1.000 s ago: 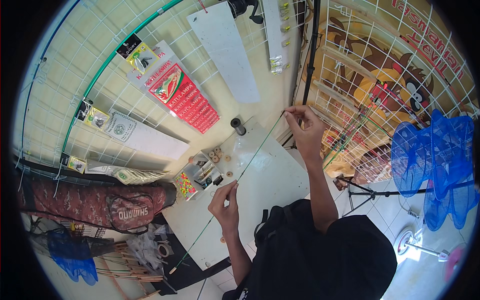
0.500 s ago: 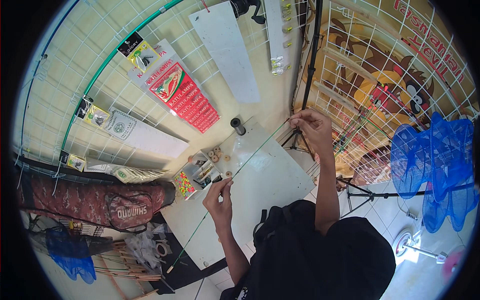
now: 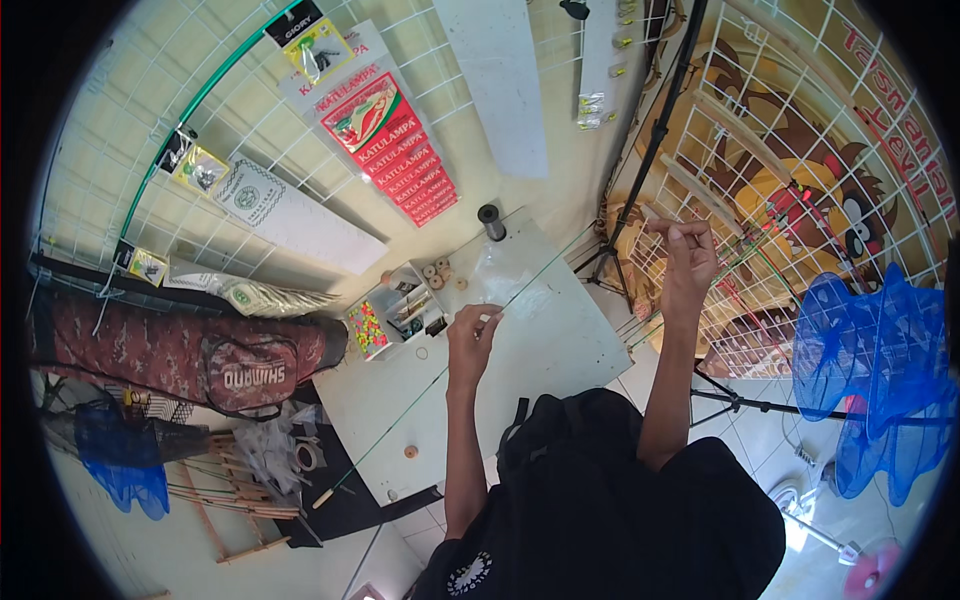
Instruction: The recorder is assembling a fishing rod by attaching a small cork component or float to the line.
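Observation:
A thin green fishing rod [image 3: 400, 419] with a short pale handle [image 3: 323, 498] slants over the white table [image 3: 545, 345], its handle end at the lower left. My left hand [image 3: 472, 345] pinches the rod along its upper half. Up and to the right, beyond the rod's thin end, my right hand [image 3: 686, 262] is raised with thumb and fingers pressed together. Whatever lies in that pinch is too fine to make out. Beneath the rod, a small cork-coloured ring [image 3: 411, 452] lies on the table.
At the table's back edge stand a compartment box [image 3: 405, 312] with colourful beads [image 3: 368, 330], several cork rings [image 3: 437, 270] and a dark cylinder [image 3: 491, 222]. Wire racks [image 3: 790, 300] and blue nets [image 3: 870, 350] hang at right. A camouflage bag [image 3: 180, 350] hangs left.
My right hand has come off the rod's thin end and moved right. My left hand still pinches the rod. The whole view has shifted slightly.

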`<state>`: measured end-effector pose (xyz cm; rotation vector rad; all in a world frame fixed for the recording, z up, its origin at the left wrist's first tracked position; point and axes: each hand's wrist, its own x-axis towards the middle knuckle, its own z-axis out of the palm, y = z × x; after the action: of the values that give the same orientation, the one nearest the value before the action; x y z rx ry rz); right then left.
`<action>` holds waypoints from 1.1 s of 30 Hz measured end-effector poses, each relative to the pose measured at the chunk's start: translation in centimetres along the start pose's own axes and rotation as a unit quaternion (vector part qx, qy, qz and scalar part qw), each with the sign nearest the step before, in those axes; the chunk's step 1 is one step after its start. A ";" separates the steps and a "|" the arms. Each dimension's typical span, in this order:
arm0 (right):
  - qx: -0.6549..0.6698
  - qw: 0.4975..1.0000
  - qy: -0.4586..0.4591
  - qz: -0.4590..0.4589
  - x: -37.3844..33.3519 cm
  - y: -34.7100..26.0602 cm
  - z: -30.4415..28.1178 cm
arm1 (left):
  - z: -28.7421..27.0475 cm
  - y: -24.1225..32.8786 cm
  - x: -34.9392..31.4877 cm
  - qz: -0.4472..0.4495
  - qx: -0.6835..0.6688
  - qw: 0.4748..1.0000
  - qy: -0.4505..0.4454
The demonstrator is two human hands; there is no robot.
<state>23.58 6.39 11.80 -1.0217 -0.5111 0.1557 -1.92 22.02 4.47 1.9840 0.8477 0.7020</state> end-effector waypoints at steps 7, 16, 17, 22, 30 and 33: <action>-0.112 0.992 -0.046 0.046 -2.6 0.2 1.6 | 4.2 -6.1 -0.1 -0.022 -0.013 0.998 -0.058; -0.168 0.961 -0.175 0.136 -6.3 2.9 1.6 | 7.5 -11.1 -1.4 -0.054 -0.015 0.996 -0.073; -0.191 0.953 -0.190 0.136 -6.7 3.1 1.7 | 7.8 -11.7 -1.7 -0.060 -0.002 0.995 -0.077; -0.244 0.925 -0.259 0.132 -8.0 4.0 2.5 | 9.0 -13.1 -3.3 -0.092 0.017 0.992 -0.079; -0.291 0.872 -0.385 0.079 -9.4 5.5 4.7 | 9.0 -13.1 -5.3 -0.094 0.024 0.993 -0.062; -0.292 0.874 -0.374 0.104 -10.4 7.2 4.7 | 7.8 -12.0 -5.4 0.007 0.054 0.998 -0.021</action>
<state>13.07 10.10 4.19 -1.6120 -1.2029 0.6352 -3.14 19.12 -10.49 2.0952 0.8633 0.6327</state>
